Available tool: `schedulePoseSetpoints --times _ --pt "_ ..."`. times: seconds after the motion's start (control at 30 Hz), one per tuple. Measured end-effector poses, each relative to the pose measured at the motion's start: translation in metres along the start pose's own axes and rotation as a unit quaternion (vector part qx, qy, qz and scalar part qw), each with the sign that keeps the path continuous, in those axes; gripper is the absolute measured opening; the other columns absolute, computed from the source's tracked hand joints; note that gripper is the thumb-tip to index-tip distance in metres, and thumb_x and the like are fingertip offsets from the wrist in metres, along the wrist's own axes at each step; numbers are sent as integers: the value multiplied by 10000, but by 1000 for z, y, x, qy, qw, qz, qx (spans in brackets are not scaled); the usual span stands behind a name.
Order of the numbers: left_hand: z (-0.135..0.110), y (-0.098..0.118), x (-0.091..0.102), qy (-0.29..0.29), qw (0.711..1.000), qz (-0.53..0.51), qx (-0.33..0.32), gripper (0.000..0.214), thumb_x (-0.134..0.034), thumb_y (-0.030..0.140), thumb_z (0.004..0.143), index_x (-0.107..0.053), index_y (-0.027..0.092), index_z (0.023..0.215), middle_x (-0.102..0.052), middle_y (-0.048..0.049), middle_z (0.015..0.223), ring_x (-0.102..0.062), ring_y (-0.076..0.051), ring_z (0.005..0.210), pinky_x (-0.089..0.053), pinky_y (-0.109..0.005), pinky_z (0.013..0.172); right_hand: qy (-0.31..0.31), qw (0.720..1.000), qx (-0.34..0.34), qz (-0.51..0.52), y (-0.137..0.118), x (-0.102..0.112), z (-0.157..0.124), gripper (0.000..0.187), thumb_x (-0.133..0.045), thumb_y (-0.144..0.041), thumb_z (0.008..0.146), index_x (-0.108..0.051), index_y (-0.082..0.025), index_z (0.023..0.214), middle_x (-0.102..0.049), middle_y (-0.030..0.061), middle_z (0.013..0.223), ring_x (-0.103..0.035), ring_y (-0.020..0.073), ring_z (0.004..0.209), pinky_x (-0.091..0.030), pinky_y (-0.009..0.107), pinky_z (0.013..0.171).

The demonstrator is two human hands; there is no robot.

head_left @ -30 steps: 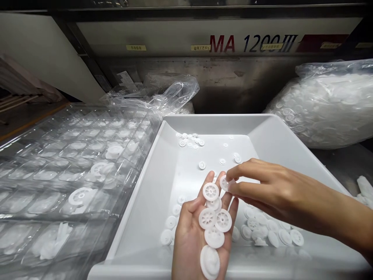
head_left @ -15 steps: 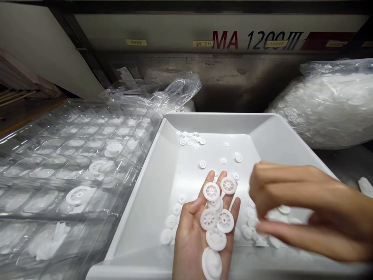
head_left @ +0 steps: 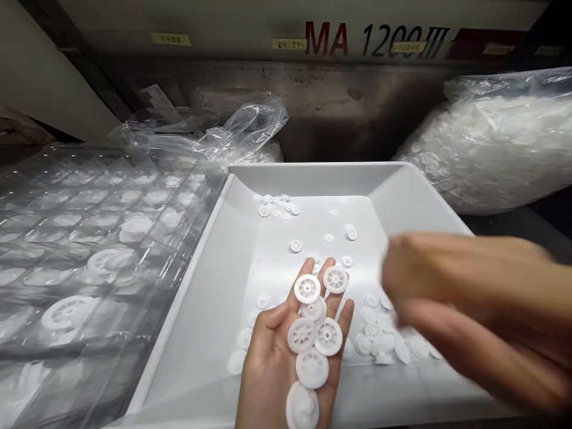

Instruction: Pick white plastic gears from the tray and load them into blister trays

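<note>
My left hand [head_left: 277, 351] lies palm up over the grey-white bin [head_left: 179, 316], fingers stretched out. On its palm and fingers rest several small white plastic wheels [head_left: 311, 367], spoked with a round hub, partly overlapping. To the right, my right hand [head_left: 447, 286] hovers above the bin, smeared by motion. Its fingers are bent towards the thumb, but whether anything is between them is too blurred to make out. Beneath it, more white wheels [head_left: 379, 333] lie loosely on the bin floor, partly hidden by the hand.
Clear plastic compartment trays [head_left: 102, 217] holding white parts stand along the left. A large clear bag [head_left: 500, 143] full of white wheels sits at the right. Behind the bin are a crumpled clear bag [head_left: 250, 125] and a machine panel [head_left: 250, 18]. Small wheels [head_left: 277, 205] lie at the bin's far left.
The view has shifted, so the bin, trays and left hand appear farther left and slightly higher. My right hand stays above the right side of the bin, now more blurred. The wheels remain on my left palm.
</note>
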State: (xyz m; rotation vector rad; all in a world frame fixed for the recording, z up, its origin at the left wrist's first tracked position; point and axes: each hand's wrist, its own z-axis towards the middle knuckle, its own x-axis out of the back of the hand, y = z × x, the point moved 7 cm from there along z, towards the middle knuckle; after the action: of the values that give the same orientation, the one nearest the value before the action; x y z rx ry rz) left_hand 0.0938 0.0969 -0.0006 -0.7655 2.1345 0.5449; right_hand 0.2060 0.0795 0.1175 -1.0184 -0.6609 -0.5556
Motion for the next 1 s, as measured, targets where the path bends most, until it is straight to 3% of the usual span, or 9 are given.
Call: schedulePoseSetpoints --times 0.07,0.13,0.27,0.43,0.53,0.63,0.73,0.83,1.0 --pt "-1 -1 -1 -16 1000 -1 17 331 -465 210 871 -640 220 1151 -717 -53 967 -693 -177 871 -566 -280 773 -14 1000 7 -9 4 -10 12 155 -558 -325 925 -598 -183 972 -591 26 936 -553 124 858 -465 246 748" --pt "-2 -2 -2 -40 999 5 32 317 -428 148 867 -678 213 1049 -718 -29 884 -692 -146 768 -567 -278 760 -68 997 12 -43 9 -29 17 296 -608 -363 889 -586 -182 1122 -563 47 1080 -513 171 984 -456 301 820" --pt "-5 -7 -7 -81 995 -7 59 309 -435 141 860 -684 202 1033 -689 -9 772 -680 -128 726 -562 -260 766 -122 992 -25 -35 18 -49 12 244 -536 -326 934 -618 -180 1112 -565 43 1040 -521 160 941 -465 305 786" --pt "-3 -6 -8 -46 998 30 16 368 -465 210 870 -606 183 1209 -709 -61 909 -681 -204 938 -529 -373 922 -4 986 -76 147 32 -25 17 239 -629 -237 873 -623 -177 1103 -613 19 1051 -580 106 926 -480 216 784" --pt "-4 -1 -7 -18 998 58 -27 457 -491 228 849 -535 127 1292 -644 -146 1199 -577 -280 1172 -496 -424 979 79 938 -161 297 58 -11 20 129 -521 -233 921 -612 -181 996 -608 17 976 -574 99 821 -486 228 701" --pt "-5 1 -7 -17 997 61 -39 514 -488 224 838 -486 121 1342 -573 -163 1315 -531 -291 1227 -477 -433 1004 50 904 -218 363 72 -14 20 199 -375 -157 926 -558 -170 849 -536 0 795 -502 81 676 -439 214 593" --pt "-5 4 -6 -31 996 59 -52 535 -467 218 850 -450 129 1377 -553 -157 1342 -508 -297 1250 -468 -449 1013 -73 952 -202 218 66 -21 18 93 -523 -265 905 -589 -200 915 -491 -36 710 -445 76 630 -388 203 564" --pt "-6 4 -5 -44 996 72 -41 531 -455 210 862 -445 158 1391 -557 -146 1341 -496 -318 1256 -487 -471 987 -166 973 -150 57 54 -27 14 272 -671 -413 817 -597 -256 1027 -536 -55 809 -477 76 717 -391 201 616" --pt "-6 6 -3 -45 995 79 -46 498 -472 219 860 -502 153 1352 -570 -148 1325 -494 -335 1253 -495 -478 975 -179 975 -129 25 51 -31 15 222 -655 -385 837 -621 -266 1021 -554 -64 814 -497 67 733 -400 194 642"
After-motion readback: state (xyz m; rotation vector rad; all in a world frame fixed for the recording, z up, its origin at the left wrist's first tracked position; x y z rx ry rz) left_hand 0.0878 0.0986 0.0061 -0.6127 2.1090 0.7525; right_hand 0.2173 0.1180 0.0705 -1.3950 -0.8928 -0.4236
